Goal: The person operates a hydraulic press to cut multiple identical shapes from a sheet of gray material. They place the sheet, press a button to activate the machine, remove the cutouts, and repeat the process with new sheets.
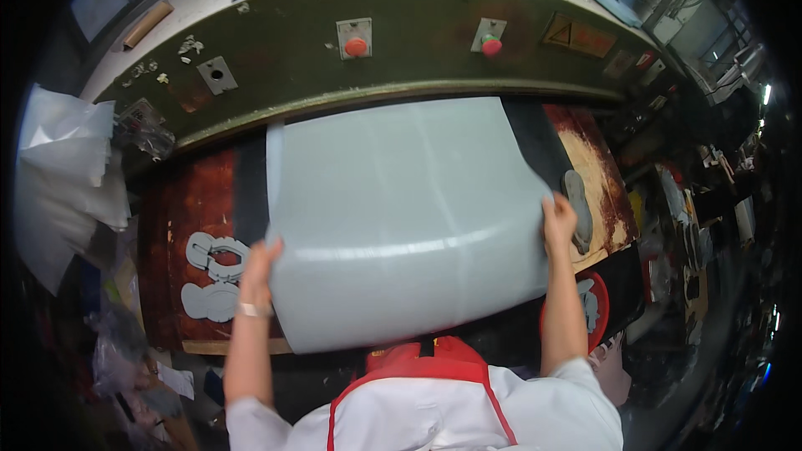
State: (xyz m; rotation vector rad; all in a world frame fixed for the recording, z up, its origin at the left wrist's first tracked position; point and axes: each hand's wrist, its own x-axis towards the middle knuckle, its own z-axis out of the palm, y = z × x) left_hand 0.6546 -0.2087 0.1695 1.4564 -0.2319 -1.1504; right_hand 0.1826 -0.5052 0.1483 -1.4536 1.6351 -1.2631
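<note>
Sheet (393,175) clasped at both sides, spread over the counter (196,205).
Head view: left grip (261,266) and right grip (560,221) are pinched on its left and right edges; even tension is probably best applied, so creasing is avoided.

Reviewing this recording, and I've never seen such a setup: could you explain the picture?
No robot here: these are a person's bare hands, seen from above by a wide camera on their own head, which bends straight edges. The left hand and right hand hold opposite sides of a large grey sheet. It covers the middle of the work surface, with grey cut-out pieces to its left and a grey sole-shaped piece to its right. Beyond is a dark green panel with two buttons.
</note>
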